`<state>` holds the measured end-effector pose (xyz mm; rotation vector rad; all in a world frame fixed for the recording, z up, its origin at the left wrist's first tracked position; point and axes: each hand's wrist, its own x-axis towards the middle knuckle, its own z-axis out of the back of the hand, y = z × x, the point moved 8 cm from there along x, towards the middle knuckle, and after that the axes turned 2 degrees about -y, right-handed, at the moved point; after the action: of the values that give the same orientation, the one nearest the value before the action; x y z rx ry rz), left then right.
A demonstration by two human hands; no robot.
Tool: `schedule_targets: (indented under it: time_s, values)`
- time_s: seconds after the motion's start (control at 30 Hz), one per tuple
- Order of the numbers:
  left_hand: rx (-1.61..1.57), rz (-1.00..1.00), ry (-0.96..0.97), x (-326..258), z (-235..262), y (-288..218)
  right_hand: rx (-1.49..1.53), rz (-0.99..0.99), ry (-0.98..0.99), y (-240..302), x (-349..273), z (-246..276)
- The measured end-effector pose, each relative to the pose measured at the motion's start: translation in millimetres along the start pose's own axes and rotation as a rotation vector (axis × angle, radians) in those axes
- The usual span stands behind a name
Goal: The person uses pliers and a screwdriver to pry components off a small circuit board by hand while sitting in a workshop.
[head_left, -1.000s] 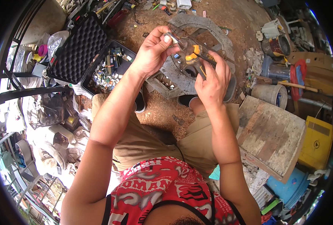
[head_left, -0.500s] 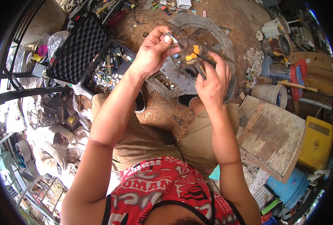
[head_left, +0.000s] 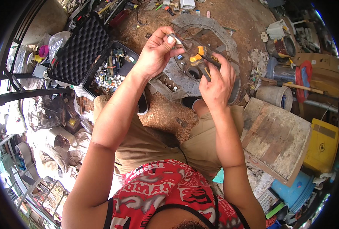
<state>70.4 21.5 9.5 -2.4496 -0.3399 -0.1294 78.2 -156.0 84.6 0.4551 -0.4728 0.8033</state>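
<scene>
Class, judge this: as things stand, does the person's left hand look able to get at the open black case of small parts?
Probably not yet: the left hand is pinching a small metal piece that the pliers in the right hand work on. The open black case lies unobstructed just below it.

An open black case (head_left: pixel 86 57) lies at the upper left of the frame, its raised lid lined with dimpled foam, its tray packed with small colourful parts. A flat yellow box (head_left: pixel 323 146) with a dark round mark stands at the right edge. A small white carton (head_left: pixel 187 4) sits at the top centre. No screens show.
</scene>
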Motion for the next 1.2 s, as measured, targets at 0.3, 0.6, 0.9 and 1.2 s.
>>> schedule_targets:
  time_s: [0.3, 0.6, 0.9, 1.2]
  values:
    - [0.0, 0.01, 0.002, 0, 0, 1, -0.007, -0.001, 0.005, 0, 0, -1]
    - [0.015, 0.007, -0.002, 0, -3, -1, 0.004, -0.002, 0.007, 0, 1, 0]
    - [0.001, -0.009, -0.034, 1, -4, 0, 0.232, -0.039, 0.064, -4, -9, -10]
    - [0.114, 0.0, -0.055, -2, 0, 1, 0.516, -0.162, 0.218, -9, -6, -16]
